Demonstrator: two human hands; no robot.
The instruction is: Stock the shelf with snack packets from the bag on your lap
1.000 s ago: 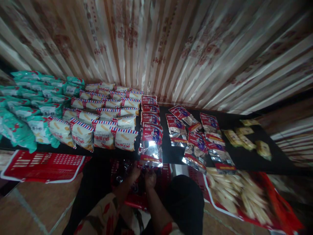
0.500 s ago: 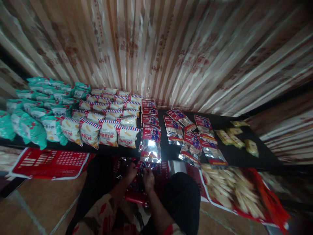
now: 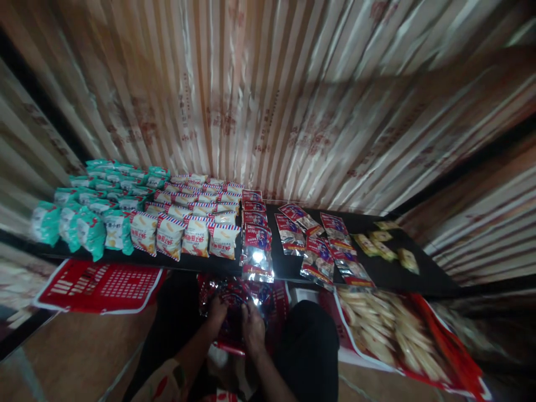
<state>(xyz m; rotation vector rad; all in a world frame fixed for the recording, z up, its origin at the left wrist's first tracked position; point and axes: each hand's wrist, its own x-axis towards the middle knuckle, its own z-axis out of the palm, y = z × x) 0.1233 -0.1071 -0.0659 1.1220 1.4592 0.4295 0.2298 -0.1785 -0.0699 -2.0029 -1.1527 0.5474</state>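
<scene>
Between my knees, red-and-dark snack packets (image 3: 234,295) lie in a red shopping basket (image 3: 281,301). My left hand (image 3: 216,314) is in among them, its fingers closed on a packet. Close by on the right, my right hand (image 3: 253,326) also grips a packet, thumb uppermost. Dimness and blur hide the fingertips, and I cannot tell whether both hands hold the same packet. Just beyond, a column of overlapping red-and-silver packets (image 3: 257,251) lies on the black shelf (image 3: 285,270), with several more loose packets (image 3: 319,258) to its right.
Rows of teal bags (image 3: 118,230) and white striped-top bags (image 3: 196,235) stand on the left. Small yellow packs (image 3: 407,260) lie at the right. Below are another red basket (image 3: 113,286) and a basket of pale long packs (image 3: 368,324). A pleated curtain (image 3: 268,100) hangs behind.
The view has shifted, so the shelf sits lower and its left-hand bags appear further right. My hands have moved slightly apart and lower among the packets in the basket.
</scene>
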